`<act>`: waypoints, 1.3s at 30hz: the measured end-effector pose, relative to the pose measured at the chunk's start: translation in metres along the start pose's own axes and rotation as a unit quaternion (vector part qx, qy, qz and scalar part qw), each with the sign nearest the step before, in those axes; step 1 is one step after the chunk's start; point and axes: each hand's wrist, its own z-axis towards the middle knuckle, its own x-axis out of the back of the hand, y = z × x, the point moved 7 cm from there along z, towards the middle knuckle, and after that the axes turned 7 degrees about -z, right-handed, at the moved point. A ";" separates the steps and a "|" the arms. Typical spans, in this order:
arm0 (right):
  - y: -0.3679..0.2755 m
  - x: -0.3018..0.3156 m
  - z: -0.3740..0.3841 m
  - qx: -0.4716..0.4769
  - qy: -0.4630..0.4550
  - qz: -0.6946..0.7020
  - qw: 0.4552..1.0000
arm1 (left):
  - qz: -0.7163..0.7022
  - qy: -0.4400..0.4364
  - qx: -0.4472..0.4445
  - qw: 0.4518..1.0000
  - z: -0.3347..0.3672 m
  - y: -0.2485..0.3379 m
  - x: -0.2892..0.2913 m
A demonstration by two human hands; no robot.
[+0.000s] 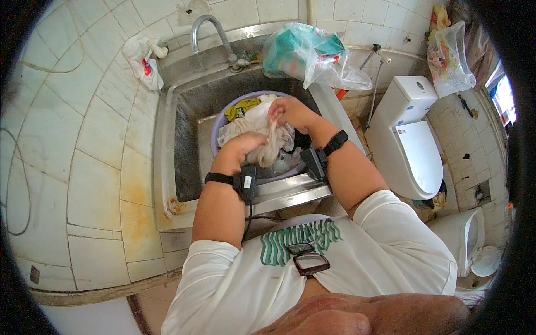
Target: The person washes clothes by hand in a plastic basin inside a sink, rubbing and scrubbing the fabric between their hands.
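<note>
My left hand (241, 146) and my right hand (288, 112) both grip a twisted, wet, cream-coloured cloth (271, 144) that stretches between them. They hold it over a purple basin (218, 134) that stands in a steel sink (187, 134). More laundry lies in the basin: white pieces (251, 120) and a yellow-green one (242, 108). Each wrist wears a black strap with a small device on it.
A curved steel tap (207, 28) rises behind the sink. A clear plastic bag (304, 53) with teal items lies on the sink's back right rim, a white bag (142, 58) on the left. A white toilet (410, 139) stands to the right. Tiled walls surround.
</note>
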 end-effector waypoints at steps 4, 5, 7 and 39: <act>-0.001 0.024 -0.001 -0.023 0.129 0.127 0.983 | -0.368 -0.089 -0.052 0.924 -0.015 0.035 -0.014; -0.002 0.027 -0.002 -0.028 0.155 0.147 0.977 | -0.292 -0.051 -0.086 0.951 -0.020 0.040 -0.012; -0.005 0.031 -0.007 -0.015 0.205 0.201 0.958 | -0.132 0.025 -0.153 0.979 -0.037 0.053 -0.007; -0.028 -0.016 -0.005 0.114 0.277 -0.310 0.902 | -0.463 0.099 -0.233 0.850 -0.008 0.054 -0.020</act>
